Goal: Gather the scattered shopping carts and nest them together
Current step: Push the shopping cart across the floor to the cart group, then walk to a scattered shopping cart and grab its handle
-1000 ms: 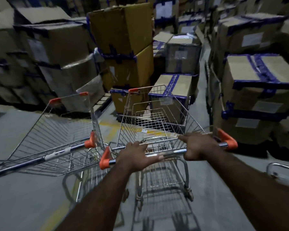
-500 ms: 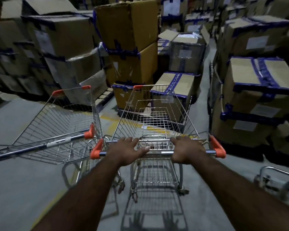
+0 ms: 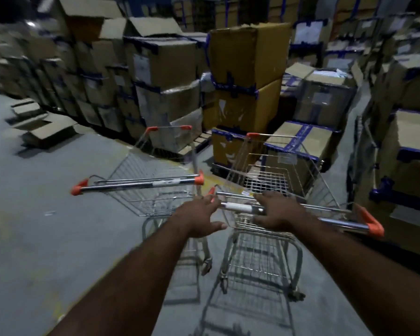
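Left hand (image 3: 199, 215) hovers open with fingers spread; right hand (image 3: 278, 210) grips the handle (image 3: 243, 207) of the right cart (image 3: 289, 166), probably to steer it behind the left cart (image 3: 155, 184) just beside, for nesting.

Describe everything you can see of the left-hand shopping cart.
The left cart is a silver wire-mesh basket on a metal frame, with orange caps on its handle ends and far rim corners. It stands upright and empty on the grey floor, beside the right cart, not nested. The open left hand hovers near without touching.

Warehouse: stacked taped cardboard boxes (image 3: 247, 57)
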The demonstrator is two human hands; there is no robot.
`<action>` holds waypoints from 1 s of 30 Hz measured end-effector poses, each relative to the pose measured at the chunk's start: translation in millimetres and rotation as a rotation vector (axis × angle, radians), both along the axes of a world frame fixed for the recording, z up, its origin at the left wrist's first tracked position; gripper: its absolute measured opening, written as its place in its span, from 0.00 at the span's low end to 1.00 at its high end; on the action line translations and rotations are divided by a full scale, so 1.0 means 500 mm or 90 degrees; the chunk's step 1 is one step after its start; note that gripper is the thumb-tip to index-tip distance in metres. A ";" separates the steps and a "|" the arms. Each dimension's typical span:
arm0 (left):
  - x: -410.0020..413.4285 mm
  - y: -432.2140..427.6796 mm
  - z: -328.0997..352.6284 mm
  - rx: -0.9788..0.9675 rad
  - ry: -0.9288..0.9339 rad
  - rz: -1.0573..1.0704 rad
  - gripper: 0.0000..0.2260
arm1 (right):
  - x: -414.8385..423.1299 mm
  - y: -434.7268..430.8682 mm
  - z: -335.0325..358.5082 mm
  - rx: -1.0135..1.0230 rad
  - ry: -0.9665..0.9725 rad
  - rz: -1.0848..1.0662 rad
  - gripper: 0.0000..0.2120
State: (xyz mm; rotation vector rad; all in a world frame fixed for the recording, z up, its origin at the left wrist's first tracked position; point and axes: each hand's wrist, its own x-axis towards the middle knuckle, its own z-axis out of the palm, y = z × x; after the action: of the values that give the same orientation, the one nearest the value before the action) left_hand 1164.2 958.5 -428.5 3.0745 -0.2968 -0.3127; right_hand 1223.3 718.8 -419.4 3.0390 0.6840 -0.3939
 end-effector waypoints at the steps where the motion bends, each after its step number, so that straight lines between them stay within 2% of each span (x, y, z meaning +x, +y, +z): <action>1: -0.034 0.038 0.018 0.005 -0.006 0.025 0.37 | -0.021 0.047 0.017 0.005 -0.022 0.023 0.39; 9: -0.429 0.405 0.196 0.106 -0.103 0.228 0.37 | -0.311 0.508 0.198 0.072 -0.141 0.278 0.36; 15: -0.773 0.621 0.248 0.148 -0.098 0.388 0.38 | -0.604 0.816 0.265 0.129 -0.200 0.461 0.37; 26: -1.390 0.811 0.299 0.173 -0.079 0.697 0.39 | -1.098 1.155 0.324 0.188 -0.200 0.725 0.37; 30: -1.592 0.848 0.304 0.227 -0.106 0.834 0.43 | -1.260 1.249 0.334 0.226 -0.201 0.826 0.40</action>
State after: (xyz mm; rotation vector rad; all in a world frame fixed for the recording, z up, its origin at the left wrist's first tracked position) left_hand 368.1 1382.4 -276.7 2.7987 1.8088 -0.0215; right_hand 593.3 1343.6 -252.6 2.0584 2.4929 0.2607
